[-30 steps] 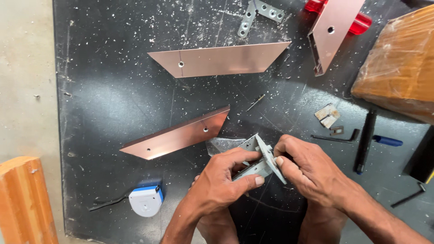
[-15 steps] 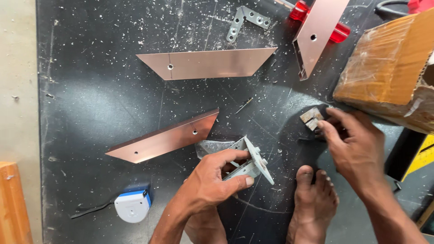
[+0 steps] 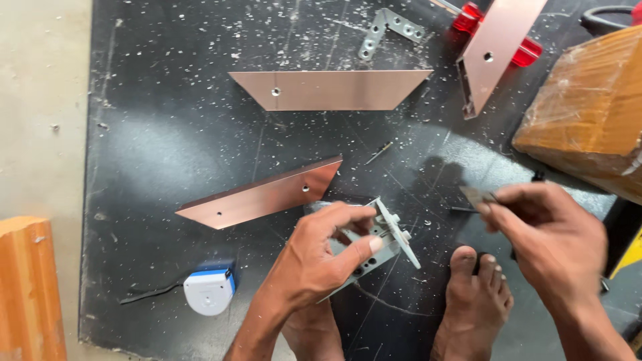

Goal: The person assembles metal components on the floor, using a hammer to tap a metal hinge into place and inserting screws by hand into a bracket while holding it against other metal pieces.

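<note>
The work in hand looks like a fitting step. The left hand (image 3: 314,257) has its grip closed on a grey bracket (image 3: 394,234), holding it tilted just above the black mat (image 3: 167,147), in front of the person's foot (image 3: 476,301). The right hand (image 3: 548,247) pinches a small flat metal piece (image 3: 476,195) between thumb and fingertips, near the bracket but clear of it. Judging by that, the small piece is meant for the bracket. Joining them would call for a steady left hand, the piece squared to the plate, and a fine pinch to seat it.

A copper strip (image 3: 267,197) lies just beside the left hand, a second strip (image 3: 334,90) lies farther up the mat, and a tape measure (image 3: 208,291) sits near the left forearm.

The left fingers cover much of the bracket, so its full shape and holes are hard to read. The small piece is blurred and I cannot tell its kind. The wrapped block (image 3: 588,113) is cut off by the picture's edge, and dark tools behind the right hand are mostly hidden.
</note>
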